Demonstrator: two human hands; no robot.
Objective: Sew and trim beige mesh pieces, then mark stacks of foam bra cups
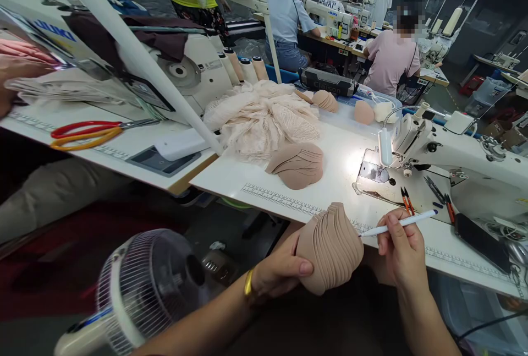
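My left hand (pixel 284 268) is closed round a fanned stack of beige foam bra cups (pixel 330 248), held in front of the table edge with the thumb on the near side. In my right hand (pixel 402 243) a white marker pen (pixel 398 223) is pinched between thumb and fingers. Its dark tip touches or nearly touches the right edge of the stack. A second pile of bra cups (pixel 299 164) lies on the white table (pixel 231 174), beyond my hands. Behind that pile sits a heap of cream lace fabric (pixel 268 116).
A sewing machine (pixel 474 152) with a lit lamp stands right, with thread snips (pixel 407 202) and a black phone (pixel 482 241) nearby. Red-and-orange scissors (pixel 88 133) lie on the left table. A fan (pixel 152 284) stands below left. Several people sit or stand around the room.
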